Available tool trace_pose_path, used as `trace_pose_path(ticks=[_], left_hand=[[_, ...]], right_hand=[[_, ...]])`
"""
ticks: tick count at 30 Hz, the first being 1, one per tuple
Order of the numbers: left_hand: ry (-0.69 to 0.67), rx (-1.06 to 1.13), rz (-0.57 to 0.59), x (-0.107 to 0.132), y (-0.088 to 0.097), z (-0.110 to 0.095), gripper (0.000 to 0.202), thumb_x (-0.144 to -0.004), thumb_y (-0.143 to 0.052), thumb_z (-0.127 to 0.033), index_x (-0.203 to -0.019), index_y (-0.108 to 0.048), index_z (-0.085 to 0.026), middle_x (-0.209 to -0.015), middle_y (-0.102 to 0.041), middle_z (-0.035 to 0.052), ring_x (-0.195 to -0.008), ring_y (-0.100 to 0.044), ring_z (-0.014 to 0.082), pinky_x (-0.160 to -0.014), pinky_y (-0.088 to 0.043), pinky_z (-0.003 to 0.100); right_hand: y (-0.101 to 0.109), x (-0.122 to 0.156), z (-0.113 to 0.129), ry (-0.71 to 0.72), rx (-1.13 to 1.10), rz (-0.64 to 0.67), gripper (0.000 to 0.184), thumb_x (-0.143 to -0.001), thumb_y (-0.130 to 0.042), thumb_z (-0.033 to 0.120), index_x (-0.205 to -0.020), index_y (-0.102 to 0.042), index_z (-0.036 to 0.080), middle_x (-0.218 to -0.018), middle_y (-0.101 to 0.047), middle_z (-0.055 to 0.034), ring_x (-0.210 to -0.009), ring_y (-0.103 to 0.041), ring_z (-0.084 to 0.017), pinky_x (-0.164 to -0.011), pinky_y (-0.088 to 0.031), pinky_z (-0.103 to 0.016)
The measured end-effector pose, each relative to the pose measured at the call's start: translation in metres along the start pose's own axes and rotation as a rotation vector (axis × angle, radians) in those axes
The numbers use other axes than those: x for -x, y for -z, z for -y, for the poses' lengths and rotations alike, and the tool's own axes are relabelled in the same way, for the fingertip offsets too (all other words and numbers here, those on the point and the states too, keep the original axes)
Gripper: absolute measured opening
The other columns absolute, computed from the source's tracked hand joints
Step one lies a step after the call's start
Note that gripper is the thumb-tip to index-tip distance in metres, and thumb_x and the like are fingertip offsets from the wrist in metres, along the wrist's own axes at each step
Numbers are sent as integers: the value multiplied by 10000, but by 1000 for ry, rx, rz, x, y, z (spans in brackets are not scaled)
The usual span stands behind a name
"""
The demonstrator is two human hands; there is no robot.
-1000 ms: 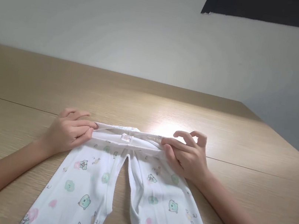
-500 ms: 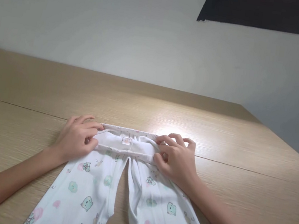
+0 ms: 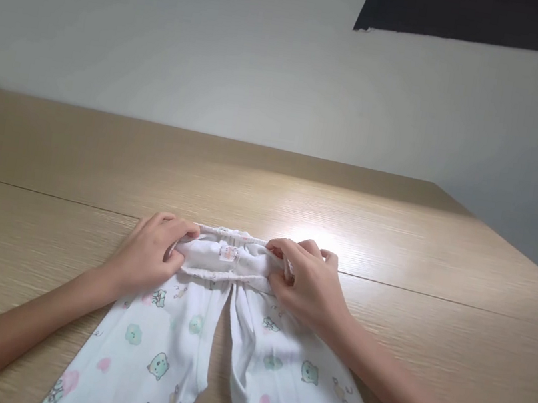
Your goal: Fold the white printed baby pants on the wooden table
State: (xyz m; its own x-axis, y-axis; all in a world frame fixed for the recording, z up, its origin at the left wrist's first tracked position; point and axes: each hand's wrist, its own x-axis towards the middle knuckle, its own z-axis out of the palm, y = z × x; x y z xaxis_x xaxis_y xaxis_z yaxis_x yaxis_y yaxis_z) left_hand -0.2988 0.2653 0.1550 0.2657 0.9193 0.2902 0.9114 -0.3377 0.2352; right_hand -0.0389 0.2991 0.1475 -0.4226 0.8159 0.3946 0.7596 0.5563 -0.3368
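**White printed leggings being gripped at the waist on wooden table**
Left hand and right hand are clamping the elastic waistband, one at each side.

**Q:** What sort of place is this?

**A:** Item one: an indoor room, plainly finished. It could be a home or a small office; I cannot tell which.

**Q:** Landmark?

**A:** One table, pale oak-look laminate, with a straight seam across its top.

**Q:** Beyond the table?

**A:** Past its far edge, a bare pale grey wall. Above its far right part, a black panel, kind unclear.

**Q:** On the table?

**A:** At its near side, white printed cotton baby leggings, the one domestic sign. Behind them, a bright patch of reflected light.
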Motion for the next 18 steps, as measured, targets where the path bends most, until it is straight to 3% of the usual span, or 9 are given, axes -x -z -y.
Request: trace_pose_path(ticks=[4, 8, 18], left_hand=[[46, 29, 72, -3, -1, -8, 419, -684, -389, -88, -999, -570, -297, -1013, -605, -43, -972, -462, 205, -840, -370, 354], [69, -5, 72, -5, -7, -14, 402, -688, -365, -74, -961, -589, -268, -959, -619, -28, -902, -471, 198, -828, -358, 355], [42, -224, 18, -10, -14, -24, 273, -709, -361, -47, -808, -580, -177, -832, -576, 43, -820, -463, 209, -730, -362, 341]], right_hand=[[-6, -1, 0, 8, 1, -2, 201, -659, -395, 82, -746, -540, 192, -690, -592, 1, -736, -451, -168, -738, -216, -358], [-15, -3, -4, 92, 90, -35, 153, -670, -355, 67, -635, -474, 157, -686, -574, -6, -704, -419, -153, -728, -216, -344], [-17, -12, -13, 318, 153, -292, 156, -746, -360, 65, -723, -474, 169, -717, -582, 14, -750, -458, -147, -779, -248, -325]])
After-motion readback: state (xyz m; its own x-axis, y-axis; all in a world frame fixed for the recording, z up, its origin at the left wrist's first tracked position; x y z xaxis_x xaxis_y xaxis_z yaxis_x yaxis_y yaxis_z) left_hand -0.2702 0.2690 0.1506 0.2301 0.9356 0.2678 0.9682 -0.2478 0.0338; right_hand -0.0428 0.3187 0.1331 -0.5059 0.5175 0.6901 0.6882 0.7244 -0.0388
